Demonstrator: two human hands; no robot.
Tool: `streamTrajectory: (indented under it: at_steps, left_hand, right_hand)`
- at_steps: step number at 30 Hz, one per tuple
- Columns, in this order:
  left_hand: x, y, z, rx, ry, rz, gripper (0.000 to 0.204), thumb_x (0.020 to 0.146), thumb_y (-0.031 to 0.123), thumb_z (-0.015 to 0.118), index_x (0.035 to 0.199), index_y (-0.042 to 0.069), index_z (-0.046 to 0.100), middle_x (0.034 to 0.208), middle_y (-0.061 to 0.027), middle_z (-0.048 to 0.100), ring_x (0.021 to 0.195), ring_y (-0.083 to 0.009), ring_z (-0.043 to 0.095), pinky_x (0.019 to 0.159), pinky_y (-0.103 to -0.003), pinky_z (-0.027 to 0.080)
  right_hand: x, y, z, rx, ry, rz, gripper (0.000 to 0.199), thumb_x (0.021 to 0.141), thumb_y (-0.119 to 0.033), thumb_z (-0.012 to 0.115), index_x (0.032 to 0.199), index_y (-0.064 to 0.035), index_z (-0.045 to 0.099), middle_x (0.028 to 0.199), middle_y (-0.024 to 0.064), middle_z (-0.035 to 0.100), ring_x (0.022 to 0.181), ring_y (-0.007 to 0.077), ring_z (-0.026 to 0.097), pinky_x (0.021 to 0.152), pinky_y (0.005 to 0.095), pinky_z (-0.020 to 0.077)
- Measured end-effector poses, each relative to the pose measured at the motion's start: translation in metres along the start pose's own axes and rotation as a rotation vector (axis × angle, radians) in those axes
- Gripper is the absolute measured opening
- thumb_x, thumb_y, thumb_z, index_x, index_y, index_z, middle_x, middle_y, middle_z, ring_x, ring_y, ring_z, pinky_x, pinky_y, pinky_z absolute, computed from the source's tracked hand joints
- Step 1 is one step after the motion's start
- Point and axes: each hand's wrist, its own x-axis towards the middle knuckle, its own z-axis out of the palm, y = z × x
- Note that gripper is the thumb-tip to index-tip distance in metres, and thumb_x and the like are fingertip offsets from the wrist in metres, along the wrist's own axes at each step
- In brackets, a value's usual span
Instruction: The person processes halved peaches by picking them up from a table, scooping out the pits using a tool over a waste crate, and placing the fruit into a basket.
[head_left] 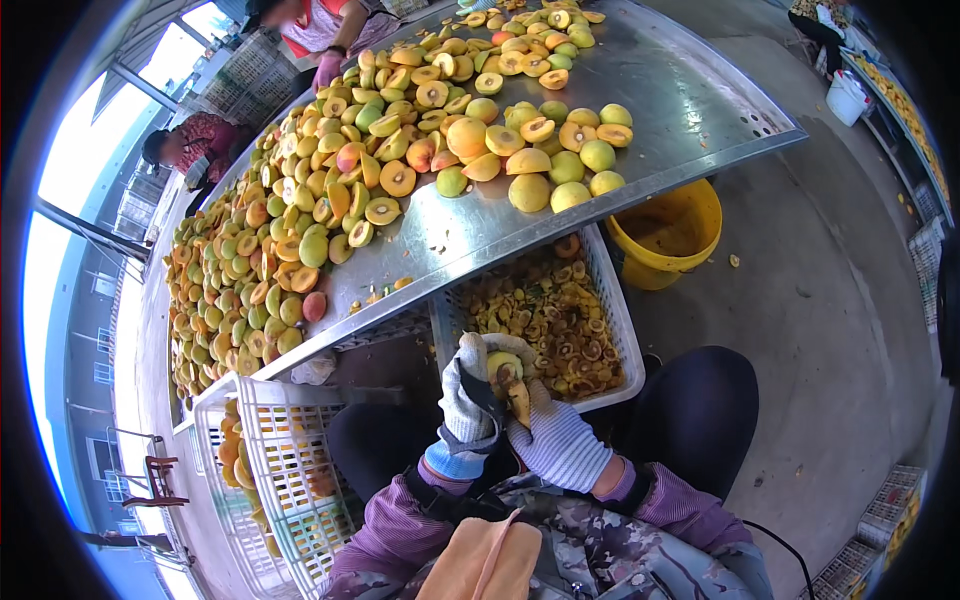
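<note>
In front of my lap, my left hand (466,402), in a grey-white knit glove, is closed around a yellow-green peach half (506,362). My right hand (562,440), in a striped knit glove, is closed on a small tool with a tan handle (519,403). The tool meets the fruit; its tip is hidden there. Below and beyond my hands, a white plastic crate (628,345) holds many peach pits and scraps (560,325). On the metal table (690,110) lies a big heap of whole and halved peaches (290,215).
A yellow bucket (712,235) stands right of the crate, under the table edge. At my left is a white basket (300,480) with peach halves inside. Two people work across the table, one wearing a pink glove (328,70). A white bucket (847,98) stands far right.
</note>
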Motion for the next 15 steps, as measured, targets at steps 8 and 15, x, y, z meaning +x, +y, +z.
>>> streamTrajectory:
  at_steps: [8,15]
  left_hand:
    - [0.003,0.005,-0.002,0.044,-0.091,0.095,0.049,0.098,0.041,0.044,0.087,-0.003,0.064,0.078,-0.0095,0.064,0.067,-0.0146,0.058,0.063,-0.026,0.047]
    - [0.014,0.026,0.003,0.38,-0.332,-0.057,0.051,0.098,0.041,0.042,0.071,0.001,0.058,0.068,-0.0123,0.062,0.061,-0.019,0.058,0.057,-0.03,0.045]
  right_hand:
    - [0.001,-0.007,-0.019,0.284,-0.187,-0.051,0.034,0.087,-0.016,0.057,0.115,0.0021,0.048,0.096,0.0217,0.058,0.087,0.0378,0.059,0.076,0.0435,0.0471]
    - [0.0,-0.011,-0.05,1.007,-0.605,0.335,0.022,0.091,-0.023,0.058,0.092,-0.0011,0.053,0.064,0.0097,0.057,0.053,0.0191,0.058,0.048,0.0298,0.0439]
